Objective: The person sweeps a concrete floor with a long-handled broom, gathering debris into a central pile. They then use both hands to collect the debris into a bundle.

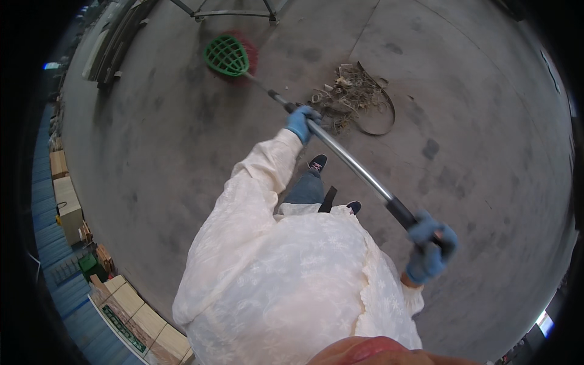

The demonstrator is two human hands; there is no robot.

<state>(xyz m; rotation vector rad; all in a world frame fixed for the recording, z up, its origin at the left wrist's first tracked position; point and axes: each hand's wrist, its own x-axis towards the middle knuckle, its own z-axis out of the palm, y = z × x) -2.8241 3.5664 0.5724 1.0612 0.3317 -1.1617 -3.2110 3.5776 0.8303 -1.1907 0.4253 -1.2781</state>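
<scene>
A long-handled broom (350,159) slants across the view in front of me. Its metal pole has black grips, and its green lattice head (226,56) with red bristles is at the far left, over the floor. My left hand (302,123), in a blue glove, is closed around the pole's lower part. My right hand (431,248), gloved likewise and slightly blurred, wraps the black grip at the near end. Right of the broom head lies a pile of debris (348,91), with tangled strips and scraps. A dark curved band (390,121) loops out of its right side.
Grey concrete floor (486,152) surrounds me, with dark stains. A metal frame on casters (237,13) stands at the far edge. Dark long beams (118,45) lie stacked at far left. Cartons (146,322) and a green bin (90,265) line the left side.
</scene>
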